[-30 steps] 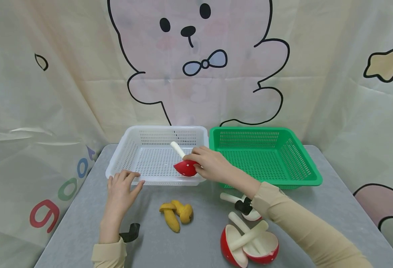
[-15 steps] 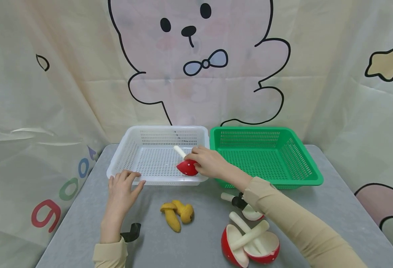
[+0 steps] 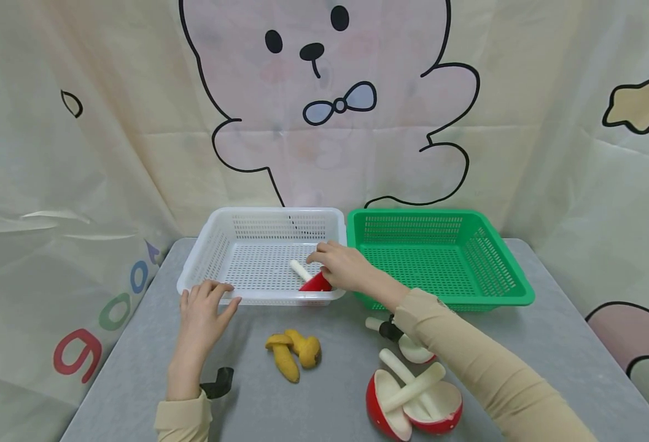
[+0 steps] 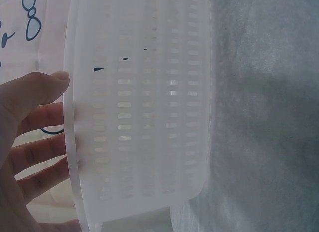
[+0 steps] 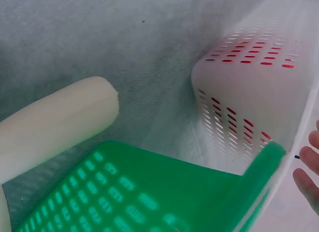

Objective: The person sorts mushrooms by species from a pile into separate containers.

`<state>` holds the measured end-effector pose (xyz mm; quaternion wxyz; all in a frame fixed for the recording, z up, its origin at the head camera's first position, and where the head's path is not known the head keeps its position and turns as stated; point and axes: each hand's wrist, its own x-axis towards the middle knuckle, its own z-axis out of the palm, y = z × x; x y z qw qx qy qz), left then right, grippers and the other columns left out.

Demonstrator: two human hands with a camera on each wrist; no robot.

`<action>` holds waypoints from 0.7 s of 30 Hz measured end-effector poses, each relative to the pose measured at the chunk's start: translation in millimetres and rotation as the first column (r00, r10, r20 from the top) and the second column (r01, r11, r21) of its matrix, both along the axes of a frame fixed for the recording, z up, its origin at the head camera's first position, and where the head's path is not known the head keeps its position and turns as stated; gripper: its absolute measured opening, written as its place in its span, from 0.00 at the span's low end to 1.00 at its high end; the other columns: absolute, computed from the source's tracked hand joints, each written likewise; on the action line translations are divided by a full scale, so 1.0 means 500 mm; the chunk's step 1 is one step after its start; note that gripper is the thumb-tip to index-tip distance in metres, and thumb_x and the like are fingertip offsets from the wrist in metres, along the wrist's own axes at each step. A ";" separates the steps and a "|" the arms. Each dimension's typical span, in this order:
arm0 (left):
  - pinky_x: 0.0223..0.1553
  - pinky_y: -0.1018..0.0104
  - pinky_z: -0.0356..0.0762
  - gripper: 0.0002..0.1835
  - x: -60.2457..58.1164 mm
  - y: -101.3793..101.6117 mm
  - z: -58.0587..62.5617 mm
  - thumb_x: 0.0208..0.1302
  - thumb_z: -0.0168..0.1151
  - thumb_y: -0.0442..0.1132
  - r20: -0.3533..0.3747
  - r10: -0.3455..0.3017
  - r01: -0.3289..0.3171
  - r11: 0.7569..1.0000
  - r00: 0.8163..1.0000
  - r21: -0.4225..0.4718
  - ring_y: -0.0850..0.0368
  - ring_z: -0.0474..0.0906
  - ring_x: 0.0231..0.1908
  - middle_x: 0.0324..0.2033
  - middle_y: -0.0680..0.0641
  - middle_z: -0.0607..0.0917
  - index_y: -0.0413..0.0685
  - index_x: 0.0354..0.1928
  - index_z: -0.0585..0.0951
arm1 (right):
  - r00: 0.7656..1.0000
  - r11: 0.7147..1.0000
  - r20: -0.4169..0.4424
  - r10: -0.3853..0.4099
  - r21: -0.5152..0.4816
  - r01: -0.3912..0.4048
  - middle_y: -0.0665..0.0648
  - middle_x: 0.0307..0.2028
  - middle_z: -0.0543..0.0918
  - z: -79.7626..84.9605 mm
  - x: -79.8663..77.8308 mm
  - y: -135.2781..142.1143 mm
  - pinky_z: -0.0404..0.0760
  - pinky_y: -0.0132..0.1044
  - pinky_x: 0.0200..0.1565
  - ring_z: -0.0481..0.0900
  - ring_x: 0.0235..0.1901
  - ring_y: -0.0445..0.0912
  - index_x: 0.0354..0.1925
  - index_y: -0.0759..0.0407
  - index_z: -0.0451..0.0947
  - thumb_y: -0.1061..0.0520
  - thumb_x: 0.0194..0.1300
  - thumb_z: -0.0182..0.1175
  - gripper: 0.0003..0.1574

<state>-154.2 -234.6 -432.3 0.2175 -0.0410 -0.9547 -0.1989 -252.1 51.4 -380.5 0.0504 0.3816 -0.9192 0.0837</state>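
A red-capped toy mushroom (image 3: 315,283) with a white stem lies low in the front right corner of the white basket (image 3: 260,294). My right hand (image 3: 342,265) hovers over that corner, its fingers loosely bent above the cap and covering part of it. In the right wrist view, the fingertips (image 5: 306,179) show beside the rim with nothing between them, and red shows through the basket's holes. My left hand (image 3: 205,313) rests at the front left rim with spread fingers; in the left wrist view its thumb (image 4: 52,85) tip meets the rim and the fingers reach behind it.
A green basket (image 3: 481,301) stands right beside the white one. Two yellow toy mushrooms (image 3: 293,353) lie on the grey table (image 3: 258,405) in front. More red-and-white mushrooms (image 3: 431,408) lie at the front right, one (image 3: 415,350) partly under the right sleeve.
The red mushroom has gone down into the white basket's front right corner, and my right hand has let go of it. The left hand has stayed at the rim.
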 end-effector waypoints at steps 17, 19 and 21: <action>0.61 0.23 0.50 0.14 0.004 0.002 0.004 0.57 0.69 0.41 0.001 -0.005 0.005 1.000 1.000 0.013 0.38 0.72 0.48 0.42 0.41 0.79 0.42 0.42 0.82 | 1.000 1.000 0.021 -0.024 -0.010 0.024 0.50 0.42 0.82 0.041 0.053 0.073 0.77 0.31 0.35 0.76 0.40 0.43 0.49 0.49 0.83 0.58 0.61 0.63 0.16; 0.60 0.23 0.50 0.14 0.004 0.003 0.005 0.57 0.69 0.41 0.003 -0.004 0.004 1.000 1.000 0.015 0.37 0.71 0.48 0.42 0.40 0.79 0.42 0.42 0.82 | 1.000 1.000 0.010 -0.023 -0.005 0.023 0.50 0.41 0.83 0.043 0.062 0.084 0.77 0.31 0.35 0.76 0.39 0.43 0.49 0.48 0.83 0.58 0.61 0.63 0.16; 0.60 0.23 0.50 0.14 0.004 0.005 0.005 0.57 0.69 0.41 0.005 -0.004 0.004 1.000 1.000 0.017 0.37 0.71 0.48 0.41 0.40 0.79 0.41 0.42 0.82 | 1.000 1.000 0.002 -0.017 -0.004 0.017 0.50 0.41 0.83 0.044 0.070 0.095 0.77 0.30 0.34 0.76 0.39 0.42 0.49 0.47 0.82 0.57 0.61 0.63 0.17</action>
